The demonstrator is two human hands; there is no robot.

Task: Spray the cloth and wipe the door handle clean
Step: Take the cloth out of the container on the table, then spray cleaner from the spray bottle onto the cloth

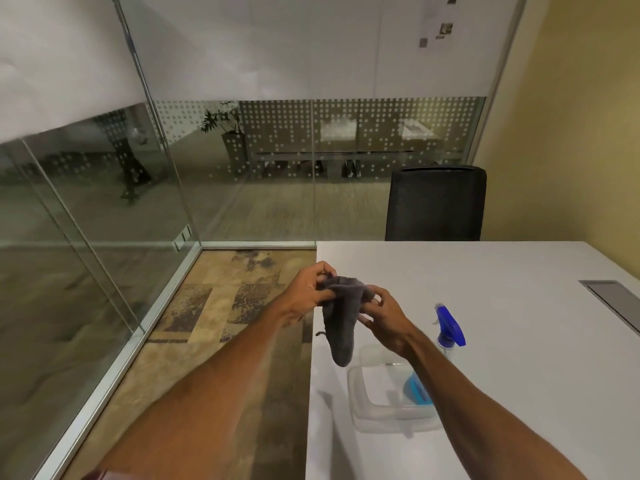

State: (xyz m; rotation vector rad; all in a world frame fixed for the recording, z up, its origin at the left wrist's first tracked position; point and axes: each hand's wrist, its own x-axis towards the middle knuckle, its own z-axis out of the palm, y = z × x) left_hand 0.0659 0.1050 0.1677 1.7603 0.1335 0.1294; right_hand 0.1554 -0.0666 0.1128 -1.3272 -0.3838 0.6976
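A grey cloth (340, 323) hangs bunched in the air above the left edge of the white table (502, 271). My left hand (306, 294) pinches its top left corner. My right hand (384, 315) grips its top right side, fingers partly spread. A spray bottle with a blue trigger head (449, 327) stands just right of my right wrist; its lower body is hidden behind my forearm. No door handle is in view.
A clear plastic container (367, 400) sits on the table under my right forearm, with something blue inside. A black office chair (434, 204) stands behind the table. Glass partition walls (242, 168) run along the left and back. A grey cable hatch (613, 299) lies at right.
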